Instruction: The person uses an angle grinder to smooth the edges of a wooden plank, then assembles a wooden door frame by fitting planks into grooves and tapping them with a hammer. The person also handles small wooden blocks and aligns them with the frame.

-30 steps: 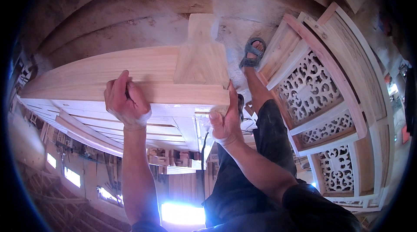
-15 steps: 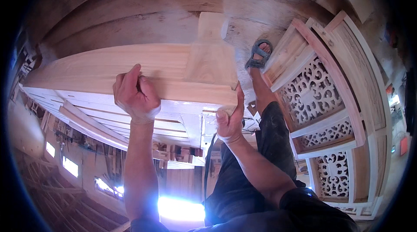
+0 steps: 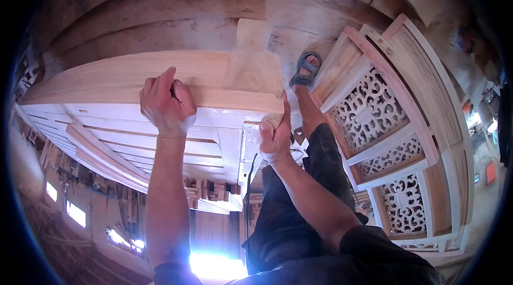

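Note:
A long pale wooden piece [image 3: 123, 76], wide and smooth on top, stretches from the far left to the middle, over a slatted wooden frame [image 3: 139, 138]. My left hand [image 3: 168, 100] is curled over its near edge, thumb close to the forefinger. Whatever lies inside those fingers is hidden, and the wrist is slightly blurred. At the right end, my right hand [image 3: 277, 134] grips the corner of the wooden piece, thumb on the near side and fingers round the end. A paler block-shaped section [image 3: 251, 71] with a narrow tongue shows at that end.
Carved openwork wooden panels [image 3: 368, 108] lean in a stack at the right. My sandaled foot [image 3: 306, 68] stands on the dusty floor between them and the wooden piece. A dark cable [image 3: 248, 194] hangs beside my leg. Small wood blocks [image 3: 214, 189] are piled beyond the frame.
The whole view has shifted, so the wooden piece and the carved panels sit further left. Both hands stay at nearly the same places on the wood.

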Demonstrator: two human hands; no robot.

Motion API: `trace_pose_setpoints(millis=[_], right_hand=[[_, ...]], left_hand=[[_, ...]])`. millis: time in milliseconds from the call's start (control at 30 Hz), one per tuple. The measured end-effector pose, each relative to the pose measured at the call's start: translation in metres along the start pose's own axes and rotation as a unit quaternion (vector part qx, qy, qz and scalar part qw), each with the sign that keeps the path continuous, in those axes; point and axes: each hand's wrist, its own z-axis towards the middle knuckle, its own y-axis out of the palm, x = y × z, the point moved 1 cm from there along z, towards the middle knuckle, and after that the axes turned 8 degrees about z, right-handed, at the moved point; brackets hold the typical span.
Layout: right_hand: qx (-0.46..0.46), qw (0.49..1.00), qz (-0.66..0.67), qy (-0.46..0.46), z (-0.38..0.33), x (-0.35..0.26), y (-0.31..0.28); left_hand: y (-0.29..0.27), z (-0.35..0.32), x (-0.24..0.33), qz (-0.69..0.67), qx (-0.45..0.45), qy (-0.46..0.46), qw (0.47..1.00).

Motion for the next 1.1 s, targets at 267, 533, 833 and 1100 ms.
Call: trace_pose_setpoints(millis=[267,533,833,1100], right_hand=[[-0.005,0.999,-0.043,-0.031,-0.001,0.008,-0.003],[-0.001,0.998,-0.030,-0.063,0.000,0.015,-0.006],[0.030,0.985,-0.086,-0.145,0.000,0.006,-0.003],[0.048,0.986,-0.091,-0.129,-0.002,0.009,0.000]], left_hand=[[-0.001,-0.001,-0.001,-0.002,0.014,-0.007,1.000],[0.001,-0.003,0.002,0.005,-0.001,-0.046,0.999],[0.003,-0.005,0.000,0.010,0.028,-0.048,0.998],[0.005,-0.008,-0.002,0.017,0.007,-0.093,0.995]])
